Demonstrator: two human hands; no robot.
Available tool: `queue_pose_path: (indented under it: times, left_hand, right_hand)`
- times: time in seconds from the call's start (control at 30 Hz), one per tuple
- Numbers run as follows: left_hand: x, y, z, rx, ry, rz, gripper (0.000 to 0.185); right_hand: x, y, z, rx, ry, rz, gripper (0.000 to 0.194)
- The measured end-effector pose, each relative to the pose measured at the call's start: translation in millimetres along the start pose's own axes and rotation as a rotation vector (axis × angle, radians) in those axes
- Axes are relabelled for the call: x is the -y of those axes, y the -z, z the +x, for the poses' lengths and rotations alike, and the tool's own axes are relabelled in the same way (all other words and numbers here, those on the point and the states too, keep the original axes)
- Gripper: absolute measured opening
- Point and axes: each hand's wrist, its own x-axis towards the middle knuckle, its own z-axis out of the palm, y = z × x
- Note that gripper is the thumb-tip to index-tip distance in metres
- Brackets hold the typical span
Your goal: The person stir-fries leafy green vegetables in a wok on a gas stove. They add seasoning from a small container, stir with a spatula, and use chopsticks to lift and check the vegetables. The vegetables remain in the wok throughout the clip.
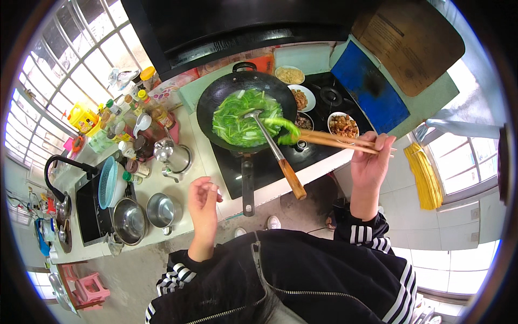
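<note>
My right hand (369,156) holds long wooden chopsticks (336,141), whose tips grip a bundle of green leaves (290,128) at the right rim of a black wok (207,121). More cooked leafy greens (238,117) lie in liquid in the wok. A metal ladle or turner with a wooden handle (292,178) rests in it, the handle reaching over the counter's front edge. My left hand (204,198) is held empty, fingers loosely curled, left of the wok's black handle (247,186).
Several dishes of food, one a white bowl (343,125), stand on the black stove (267,170) right of the wok. Left are seasoning bottles (160,111), a metal pitcher (173,156), a metal pot (161,208), a metal bowl (129,222) and a sink (87,218). A range hood (243,36) hangs behind.
</note>
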Motion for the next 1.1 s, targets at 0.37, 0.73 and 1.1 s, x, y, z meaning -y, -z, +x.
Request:
queue_pose_path:
  times: [0.37,0.73,1.1]
  left_hand:
    - [-8,23,0,-0.246,-0.25,0.061,0.023]
    - [-9,39,-4,-0.342,-0.325,0.116,0.02]
    - [-25,30,4,-0.314,-0.428,0.06,0.016]
  right_hand:
    - [1,-49,-6,0.515,-0.124,0.444,0.045]
    - [-5,-78,-3,0.673,-0.167,0.617,0.042]
    - [-16,-107,-17,0.69,-0.197,0.714,0.05]
